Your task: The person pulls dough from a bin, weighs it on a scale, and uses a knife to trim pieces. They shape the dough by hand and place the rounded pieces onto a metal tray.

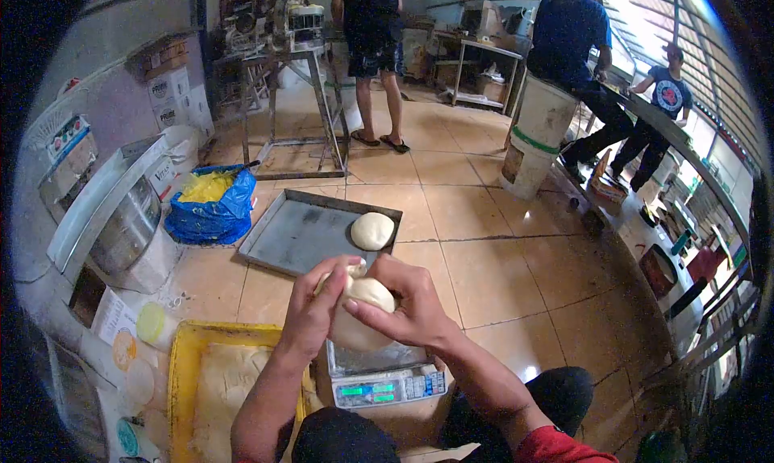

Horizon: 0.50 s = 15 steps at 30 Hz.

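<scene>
Both my left hand [318,306] and my right hand [403,298] are closed around a lump of pale dough [371,295], its smooth top bulging between them. A smaller bit of the dough sticks up between the fingers of the left hand. Directly below the hands is a digital scale [391,389] with lit green displays and a metal pan [379,358], partly covered by the dough and hands. Beyond them, a round dough ball [372,232] rests at the right end of a dark metal baking tray [298,231] on the floor.
A yellow tub [181,358] with a mass of dough stands at lower left, beside lidded jars [153,324]. Behind it sits a blue bag [211,213] with yellow contents. A metal stand [330,116], a white bucket [536,132] and several people [375,52] are farther back.
</scene>
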### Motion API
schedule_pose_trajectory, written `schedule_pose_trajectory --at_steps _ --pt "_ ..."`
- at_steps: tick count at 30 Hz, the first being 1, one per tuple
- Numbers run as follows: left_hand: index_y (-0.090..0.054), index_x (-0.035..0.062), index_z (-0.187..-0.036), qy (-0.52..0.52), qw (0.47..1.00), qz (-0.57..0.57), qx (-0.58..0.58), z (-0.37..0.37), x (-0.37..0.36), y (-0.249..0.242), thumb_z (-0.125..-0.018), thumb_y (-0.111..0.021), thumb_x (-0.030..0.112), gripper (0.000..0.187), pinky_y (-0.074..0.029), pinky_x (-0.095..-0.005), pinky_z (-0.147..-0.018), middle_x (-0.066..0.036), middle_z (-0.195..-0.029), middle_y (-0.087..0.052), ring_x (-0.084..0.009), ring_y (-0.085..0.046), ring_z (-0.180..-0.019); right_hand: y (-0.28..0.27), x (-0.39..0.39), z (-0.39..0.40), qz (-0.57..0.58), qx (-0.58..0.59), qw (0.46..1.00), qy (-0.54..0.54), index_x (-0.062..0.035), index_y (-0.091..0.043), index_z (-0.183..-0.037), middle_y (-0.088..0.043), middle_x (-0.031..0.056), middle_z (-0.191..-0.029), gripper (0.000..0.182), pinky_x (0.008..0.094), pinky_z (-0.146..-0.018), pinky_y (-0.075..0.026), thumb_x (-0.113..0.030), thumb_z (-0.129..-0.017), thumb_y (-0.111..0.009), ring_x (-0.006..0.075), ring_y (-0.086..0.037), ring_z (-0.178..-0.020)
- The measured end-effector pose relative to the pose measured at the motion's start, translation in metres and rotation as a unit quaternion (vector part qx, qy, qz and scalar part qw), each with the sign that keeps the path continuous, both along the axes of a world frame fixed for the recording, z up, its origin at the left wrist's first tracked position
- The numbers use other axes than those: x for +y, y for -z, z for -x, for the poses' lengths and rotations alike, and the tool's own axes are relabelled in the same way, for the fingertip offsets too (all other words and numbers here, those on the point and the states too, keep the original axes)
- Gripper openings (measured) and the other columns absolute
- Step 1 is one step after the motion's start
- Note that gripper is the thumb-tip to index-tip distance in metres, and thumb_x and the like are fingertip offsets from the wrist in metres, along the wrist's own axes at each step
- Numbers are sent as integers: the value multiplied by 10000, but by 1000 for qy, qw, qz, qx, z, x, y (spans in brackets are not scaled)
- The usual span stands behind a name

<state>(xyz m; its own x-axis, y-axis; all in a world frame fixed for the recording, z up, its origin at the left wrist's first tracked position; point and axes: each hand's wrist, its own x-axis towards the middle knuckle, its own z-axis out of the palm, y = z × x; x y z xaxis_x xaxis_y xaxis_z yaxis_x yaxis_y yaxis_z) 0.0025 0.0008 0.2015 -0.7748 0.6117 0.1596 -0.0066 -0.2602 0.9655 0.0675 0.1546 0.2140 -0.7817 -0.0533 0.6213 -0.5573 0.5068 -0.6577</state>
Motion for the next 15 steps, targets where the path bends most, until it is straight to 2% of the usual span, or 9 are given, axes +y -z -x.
schedule_pose_trajectory --at_steps 1,4,5,6,8,9,12,13,15 --pt "-521 5 -1164 25 999 -36 -29 0 -1 5 -840 -624 387 511 -444 -254 -801 -78 -989 -593 -116 -547 -911 -3 -9 -1 121 -13 993 1 -2 -587 -794 -590 141 -725 248 352 -645 -481 -213 -749 -709 257 -602 -684" --pt "-548 -3 -1120 29 996 -41 80 -10 3 9 -864 -595 374 458 -454 -257 -775 -76 -955 -604 -112 -553 -894 2 -3 -1 91 -45 995 -11 5 -573 -815 -586 167 -740 222 359 -630 -474 -180 -765 -686 277 -599 -683" --pt "-546 -14 -1116 10 988 -1 154 -9 0 9 -883 -576 347 431 -463 -253 -749 -66 -904 -612 -109 -565 -853 2 -1 -1 10 13 1000 -4 0 -576 -739 -570 108 -709 169 287 -588 -443 -126 -759 -688 189 -576 -648" --pt "-546 -14 -1116 11 989 0 151 -9 2 10 -883 -576 347 431 -463 -253 -749 -66 -904 -612 -109 -565 -853 4 1 -2 11 10 1000 -3 0 -576 -739 -570 108 -709 169 287 -588 -443 -126 -759 -688 189 -576 -648" --pt "-573 -18 -1080 -68 997 -15 17 -6 7 9 -883 -584 316 387 -463 -239 -694 -51 -850 -618 -93 -566 -785 6 1 -2 -11 54 998 29 4 -579 -746 -547 96 -689 154 289 -571 -438 -113 -765 -676 185 -554 -617" --pt "-618 -2 -969 -82 996 -15 26 -5 7 8 -899 -566 283 298 -450 -228 -637 -32 -787 -610 -69 -546 -706 4 -4 2 30 158 986 45 5 -575 -724 -516 93 -656 136 303 -542 -421 -83 -760 -673 191 -522 -581" --pt "-633 14 -857 -118 986 33 113 -10 13 -8 -907 -558 265 266 -427 -213 -597 -10 -762 -599 -45 -519 -672 5 -5 -3 18 111 993 29 5 -553 -680 -502 101 -642 155 313 -525 -405 -58 -747 -679 214 -501 -566" --pt "-596 22 -806 -92 978 121 145 -5 9 -4 -929 -495 362 375 -417 -228 -595 -1 -710 -571 -62 -505 -648 12 -7 -3 4 136 991 2 -6 -514 -620 -479 100 -603 207 320 -483 -377 -44 -735 -682 219 -489 -536" --pt "-580 22 -788 -65 983 126 120 -3 9 1 -923 -450 443 461 -415 -247 -594 -4 -680 -556 -86 -501 -632 20 -13 -6 -6 157 988 14 -7 -448 -551 -428 89 -522 277 330 -426 -335 -15 -741 -649 208 -458 -458"
